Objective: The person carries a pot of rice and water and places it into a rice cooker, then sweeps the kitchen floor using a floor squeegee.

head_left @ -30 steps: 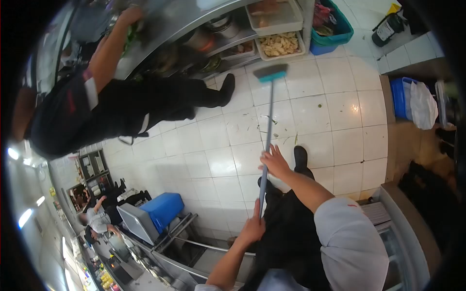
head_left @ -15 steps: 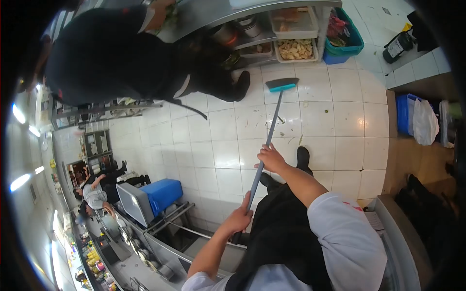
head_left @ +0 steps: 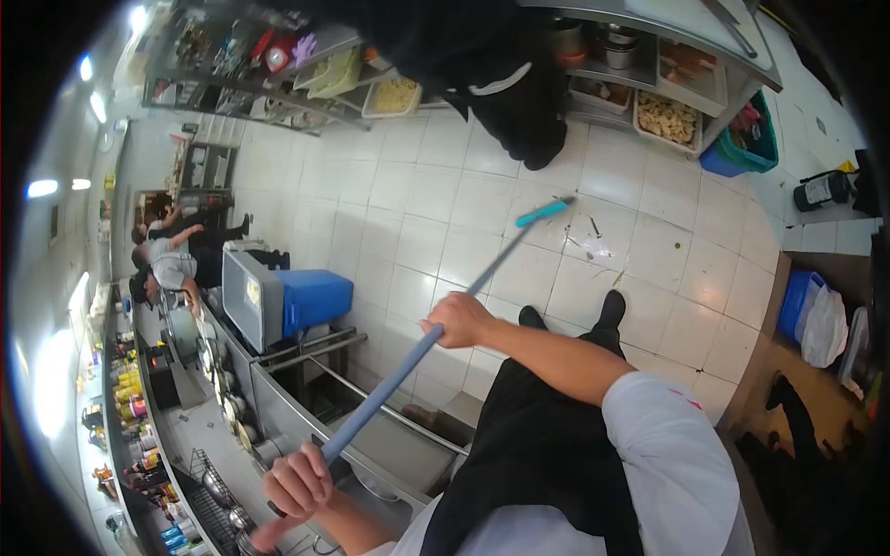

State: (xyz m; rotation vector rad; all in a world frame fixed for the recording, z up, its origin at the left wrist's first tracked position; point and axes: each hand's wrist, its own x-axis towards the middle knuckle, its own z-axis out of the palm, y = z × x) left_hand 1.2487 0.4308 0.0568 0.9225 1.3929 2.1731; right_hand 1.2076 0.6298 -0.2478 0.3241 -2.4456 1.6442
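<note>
A broom [head_left: 389,382] with a grey handle runs slantwise across the view. Its teal head [head_left: 542,213] rests on the tiled floor near a person's dark shoes. My right hand [head_left: 464,320] is wrapped round the middle of the handle. Lower down and to the left, my left hand [head_left: 298,482] grips the handle near its top end, above the steel counter side. Small green and dark scraps [head_left: 593,236] lie on the tiles just right of the broom head.
A person in black [head_left: 445,46] stands at the steel shelving, which holds food tubs [head_left: 667,119]. A green bin [head_left: 756,139] and a fire extinguisher [head_left: 823,192] are at the right. A blue bin [head_left: 315,298] stands left, beside the counter. Other people [head_left: 171,259] work farther off.
Both hands have moved left with the broom, my left hand furthest and lower. The broom head has shifted down, so the handle slants more. The person in black appears farther right.
</note>
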